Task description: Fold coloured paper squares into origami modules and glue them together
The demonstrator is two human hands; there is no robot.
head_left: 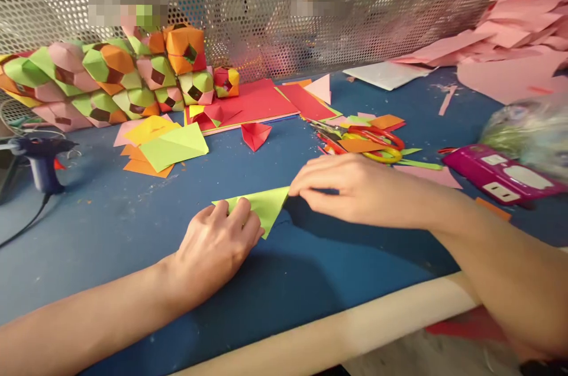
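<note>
A light green sheet of origami paper [270,203], folded into a triangle, lies on the blue table in front of me. My left hand [224,240] has its fingers curled over the paper's left side and hides part of it. At the right corner, my right hand [350,186] pinches the tip between thumb and fingers. Just beyond the paper sits a small red folded piece [256,135]. Scissors with red and yellow handles [386,148] lie past my right hand among paper scraps.
Folded paper balls [106,68] are stacked at the back left against a perforated metal screen [248,21]. A glue gun [42,157] stands at left, near loose green and orange sheets [175,145]. Pink paper strips [519,21] and a magenta power strip [501,174] are at right.
</note>
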